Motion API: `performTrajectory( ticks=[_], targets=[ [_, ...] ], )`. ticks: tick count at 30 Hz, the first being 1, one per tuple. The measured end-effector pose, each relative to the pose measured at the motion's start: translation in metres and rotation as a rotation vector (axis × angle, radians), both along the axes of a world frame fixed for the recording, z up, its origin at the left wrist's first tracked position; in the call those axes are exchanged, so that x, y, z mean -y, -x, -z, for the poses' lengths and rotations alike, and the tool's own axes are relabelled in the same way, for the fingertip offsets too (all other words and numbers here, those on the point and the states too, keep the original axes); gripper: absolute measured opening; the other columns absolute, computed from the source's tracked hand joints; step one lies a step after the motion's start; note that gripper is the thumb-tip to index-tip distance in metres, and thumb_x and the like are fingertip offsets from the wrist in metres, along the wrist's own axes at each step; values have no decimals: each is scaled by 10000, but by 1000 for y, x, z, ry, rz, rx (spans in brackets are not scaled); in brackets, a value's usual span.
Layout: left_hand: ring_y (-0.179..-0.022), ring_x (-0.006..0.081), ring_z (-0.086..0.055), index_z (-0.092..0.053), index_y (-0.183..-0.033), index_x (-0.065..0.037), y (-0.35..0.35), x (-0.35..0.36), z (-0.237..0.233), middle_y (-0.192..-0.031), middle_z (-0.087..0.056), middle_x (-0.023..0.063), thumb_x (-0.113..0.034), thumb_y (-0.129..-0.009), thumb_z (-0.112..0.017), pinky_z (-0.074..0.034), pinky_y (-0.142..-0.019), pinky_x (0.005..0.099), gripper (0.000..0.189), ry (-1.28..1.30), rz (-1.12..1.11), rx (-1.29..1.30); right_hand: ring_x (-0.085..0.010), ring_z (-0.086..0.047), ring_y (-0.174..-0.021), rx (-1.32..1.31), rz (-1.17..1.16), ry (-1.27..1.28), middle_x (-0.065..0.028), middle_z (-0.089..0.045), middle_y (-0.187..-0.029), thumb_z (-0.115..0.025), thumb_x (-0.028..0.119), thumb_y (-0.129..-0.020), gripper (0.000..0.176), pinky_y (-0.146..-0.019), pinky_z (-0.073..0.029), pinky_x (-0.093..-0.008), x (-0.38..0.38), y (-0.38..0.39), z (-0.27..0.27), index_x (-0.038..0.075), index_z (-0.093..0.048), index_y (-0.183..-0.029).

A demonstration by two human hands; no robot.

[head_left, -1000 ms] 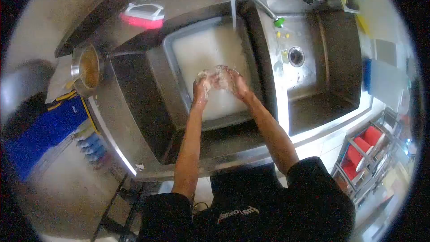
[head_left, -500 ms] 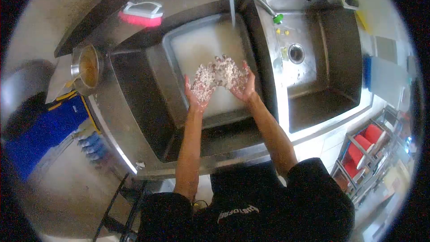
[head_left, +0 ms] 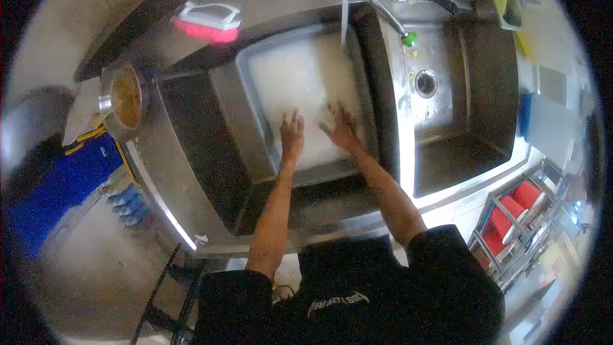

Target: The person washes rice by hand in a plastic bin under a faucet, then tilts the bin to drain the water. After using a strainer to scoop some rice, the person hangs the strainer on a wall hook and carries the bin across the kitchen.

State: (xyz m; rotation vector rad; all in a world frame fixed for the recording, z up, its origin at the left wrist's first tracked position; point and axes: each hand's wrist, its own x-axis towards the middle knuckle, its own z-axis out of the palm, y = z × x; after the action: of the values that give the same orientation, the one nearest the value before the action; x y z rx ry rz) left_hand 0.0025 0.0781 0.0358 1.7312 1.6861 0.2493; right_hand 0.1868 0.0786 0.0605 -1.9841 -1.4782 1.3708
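A grey rectangular tub (head_left: 246, 83) sits in the left sink basin, filled with cloudy whitish water (head_left: 287, 80). My left hand (head_left: 292, 135) is palm down at the water near the tub's front, its fingers stretched out and apart. Beside it, my right hand (head_left: 343, 129) is also palm down with spread fingers, some of them blurred. No grains show on either hand. Whatever lies under the cloudy water is hidden. A stream of water (head_left: 345, 6) falls into the tub at its back right.
A pink-bristled scrub brush (head_left: 207, 22) lies on the back ledge. A metal pot (head_left: 124, 96) stands at left. The second basin with its drain (head_left: 426, 83) is at right, near a green-tipped spout (head_left: 408, 39). Red items fill a rack (head_left: 507, 217) at lower right.
Both hands held white, rice-like grains, palms up, above the tub. They have turned palm down and the grains are gone from them. The view has shifted slightly.
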Motion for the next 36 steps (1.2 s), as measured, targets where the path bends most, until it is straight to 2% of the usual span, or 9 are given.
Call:
performTrajectory(
  ticks=[2, 7, 16, 22, 27, 29, 32, 35, 36],
  targets=[
    [-1318, 342, -304, -407, -1334, -4, 2, 24, 23, -1403, -339, 236, -544, -883, -434, -284, -1050, 493, 704, -170, 250, -363, -327, -398, -1250, 213, -185, 23, -128, -393, -1389, -475, 499, -871, 646, -1050, -287, -480, 22, -2, 3, 81, -368, -1352],
    [-1239, 353, -389, -451, -1286, -4, 7, 46, 53, -1331, -407, 250, -523, -878, -455, -316, -1014, 506, 660, 367, 299, -301, -338, -415, -1228, 353, -412, 173, -134, -415, -1366, -486, 468, -865, 593, -1040, -289, -500, 48, -20, 55, 90, -406, -1315],
    [-1125, 358, -492, -531, -1204, -29, 21, 75, 147, -1232, -496, 245, -493, -884, -449, -367, -958, 520, 569, 418, 339, -197, -357, -445, -1188, 397, -598, 193, -143, -455, -1323, -504, 413, -854, 499, -1023, -293, -536, 73, -42, 119, 107, -476, -1248],
    [-1049, 362, -560, -585, -1150, -45, 16, 52, 94, -1167, -555, 241, -472, -889, -446, -401, -920, 530, 519, 442, 327, -160, -369, -466, -1162, 499, -649, 97, -150, -482, -1295, -517, 376, -847, 439, -1011, -295, -560, 45, -32, 74, 118, -522, -1203],
    [-1331, 412, -231, -300, -1399, -78, 1, 23, -11, -1470, -227, 191, -444, -884, -483, -218, -1050, 590, 658, 322, 381, -367, -380, -483, -1139, 708, -632, -214, -155, -504, -1272, -527, 345, -841, 392, -1001, -297, -580, 55, -19, 24, 127, -560, -1165],
    [-1120, 395, -517, -538, -1208, 9, 0, -11, -66, -1218, -540, 233, -415, -899, -479, -395, -981, 462, 528, 664, 470, -201, -369, -478, -1152, 805, -597, -447, -145, -545, -1228, -510, 356, -838, 348, -1006, -299, -568, 62, -25, -1, 172, -597, -1120],
    [-959, 350, -611, -630, -1078, -30, 8, -48, -131, -1035, -630, 226, -382, -872, -569, -465, -894, 421, 412, 739, 472, 70, -340, -490, -1150, 413, -847, 324, -142, -538, -1232, -484, 380, -858, 351, -967, -381, -513, -16, -28, -86, 190, -590, -1135],
    [-957, 331, -597, -621, -1050, -31, 16, -53, -149, -1036, -620, 208, -318, -826, -637, -464, -880, 401, 364, 906, -68, 1218, -308, -516, -1128, -148, -772, 121, -126, -542, -1252, -489, 443, -888, 477, -990, -386, -403, -40, -47, -97, 95, -554, -1208],
    [-1016, 329, -568, -578, -1122, -39, 23, -52, -127, -1094, -591, 201, -289, -813, -652, -446, -907, 406, 404, 578, 203, 662, -323, -532, -1096, 195, -802, -44, -142, -551, -1227, -485, 427, -894, 452, -980, -394, -409, -28, -51, -64, 77, -578, -1164]
  ],
)
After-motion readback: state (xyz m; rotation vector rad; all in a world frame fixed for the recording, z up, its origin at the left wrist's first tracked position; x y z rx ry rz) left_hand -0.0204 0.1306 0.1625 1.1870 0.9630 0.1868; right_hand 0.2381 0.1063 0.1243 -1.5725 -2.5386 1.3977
